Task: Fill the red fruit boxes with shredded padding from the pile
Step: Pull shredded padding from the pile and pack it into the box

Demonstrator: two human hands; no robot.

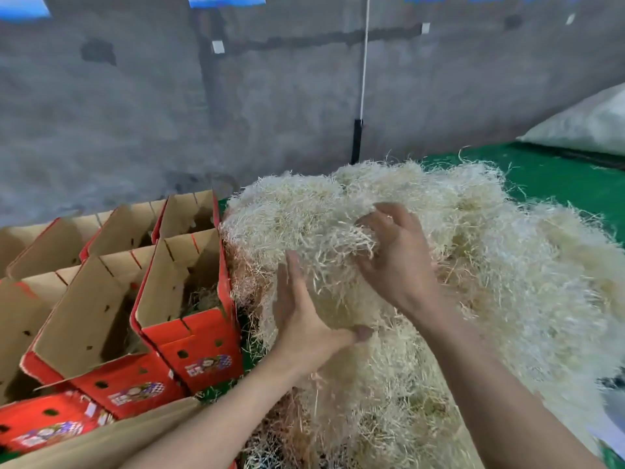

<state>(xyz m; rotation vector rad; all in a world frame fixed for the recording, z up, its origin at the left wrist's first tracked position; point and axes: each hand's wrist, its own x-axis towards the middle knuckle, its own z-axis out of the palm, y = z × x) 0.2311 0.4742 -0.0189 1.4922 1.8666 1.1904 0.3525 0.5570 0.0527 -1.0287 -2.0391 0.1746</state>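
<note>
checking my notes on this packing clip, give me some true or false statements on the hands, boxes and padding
1. The left hand presses flat on the padding pile, fingers straight. True.
2. The right hand is empty. False: its fingers curl round a clump from the pile.
3. The red boxes stand right of the pile. False: they stand left of it.
4. The box nearest the pile holds only a little padding. True.

Pile [473,282] fills centre & right. Fruit boxes [101,299] sit in rows to its left; nearest box [196,340] touches the pile's edge w/ some padding [203,297] inside. Left hand [304,319] lies against the pile's near-left side, right hand [395,258] just above it. Sack [581,126] far right, behind the pile; wall [169,113] behind everything.
</note>
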